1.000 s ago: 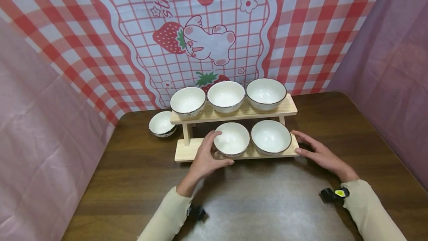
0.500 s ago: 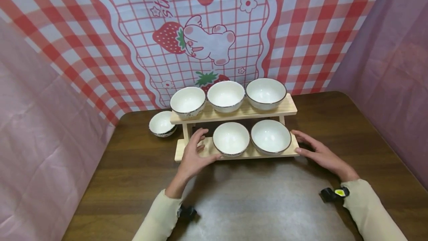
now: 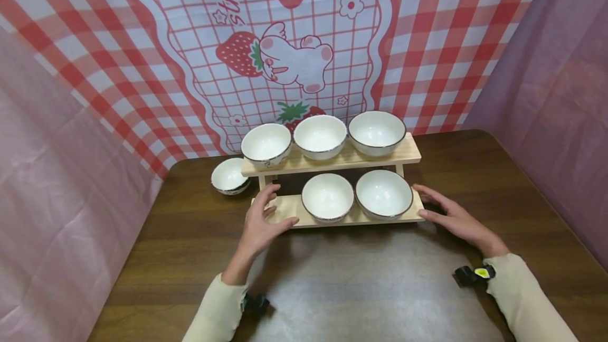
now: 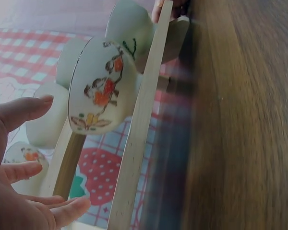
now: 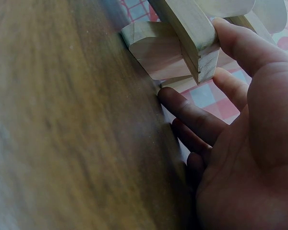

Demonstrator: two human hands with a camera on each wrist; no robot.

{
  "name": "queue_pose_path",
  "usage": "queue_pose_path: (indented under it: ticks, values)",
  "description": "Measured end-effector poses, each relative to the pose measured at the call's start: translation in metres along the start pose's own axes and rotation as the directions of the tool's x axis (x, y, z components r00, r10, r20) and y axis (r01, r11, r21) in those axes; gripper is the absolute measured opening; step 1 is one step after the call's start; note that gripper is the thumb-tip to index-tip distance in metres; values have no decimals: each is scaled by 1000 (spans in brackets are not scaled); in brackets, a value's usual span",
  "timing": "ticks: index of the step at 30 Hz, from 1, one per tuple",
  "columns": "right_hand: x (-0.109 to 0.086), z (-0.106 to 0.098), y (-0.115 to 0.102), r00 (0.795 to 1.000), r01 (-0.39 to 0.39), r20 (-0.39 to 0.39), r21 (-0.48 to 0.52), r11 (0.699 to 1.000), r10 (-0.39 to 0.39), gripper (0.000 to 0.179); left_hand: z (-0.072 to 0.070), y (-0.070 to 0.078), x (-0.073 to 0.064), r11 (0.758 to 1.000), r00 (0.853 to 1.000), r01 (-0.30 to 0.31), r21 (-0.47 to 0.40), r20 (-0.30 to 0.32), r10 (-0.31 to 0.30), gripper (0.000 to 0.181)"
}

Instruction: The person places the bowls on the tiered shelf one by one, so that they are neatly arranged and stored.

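A two-tier wooden stand (image 3: 285, 210) holds white bowls with dark rims. On its lower shelf sit two bowls, a left one (image 3: 328, 197) and a right one (image 3: 384, 194). My left hand (image 3: 258, 226) hovers at the left end of that shelf, fingers spread and holding nothing. In the left wrist view, painted birds show on a bowl (image 4: 103, 88) beyond the left hand (image 4: 19, 167). My right hand (image 3: 458, 223) touches the shelf's right end with thumb and index finger, both fairly straight; the right wrist view shows these fingertips at the board's end (image 5: 209, 60).
Three more bowls line the upper shelf: left (image 3: 266, 144), middle (image 3: 320, 136) and right (image 3: 377, 132). Stacked bowls (image 3: 230, 176) stand on the brown table (image 3: 370, 284) left of the stand. A red-checked cloth (image 3: 437, 41) hangs close behind, with pink cloth (image 3: 62, 173) along the left.
My left hand has let go of the lower left bowl and moved left along the shelf, away from it. The right hand has stayed at the shelf's right end.
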State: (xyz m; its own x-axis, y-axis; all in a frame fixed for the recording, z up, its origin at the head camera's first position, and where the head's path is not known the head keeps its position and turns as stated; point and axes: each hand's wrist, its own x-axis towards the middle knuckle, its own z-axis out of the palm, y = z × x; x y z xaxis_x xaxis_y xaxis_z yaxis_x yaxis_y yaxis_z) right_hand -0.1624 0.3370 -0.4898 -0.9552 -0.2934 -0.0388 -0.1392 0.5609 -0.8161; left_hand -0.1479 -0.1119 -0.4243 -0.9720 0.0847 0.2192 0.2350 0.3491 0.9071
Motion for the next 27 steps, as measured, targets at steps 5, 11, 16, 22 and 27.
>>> queue_pose_path:
  ticks: [5,11,16,22,27]
  values:
    - [0,0,0,1000,4,-4,-6,1000,-4,62,-10,-3,-1,1000,999,16,8,-32,-16,77]
    - [0,0,0,1000,17,-8,-8,1000,-17,61,-23,-7,-4,998,997,47,39,-66,-44,77]
    - [0,-1,-1,1000,15,-5,-9,1000,-16,61,-36,-10,-6,997,993,75,28,-89,-72,76]
    - [0,-1,-1,1000,9,-3,-8,1000,-9,62,-50,-14,-4,993,985,114,25,-132,-110,76]
    - [0,0,0,1000,-1,0,-5,1000,1,62,-61,-18,0,985,975,158,75,-172,-143,75]
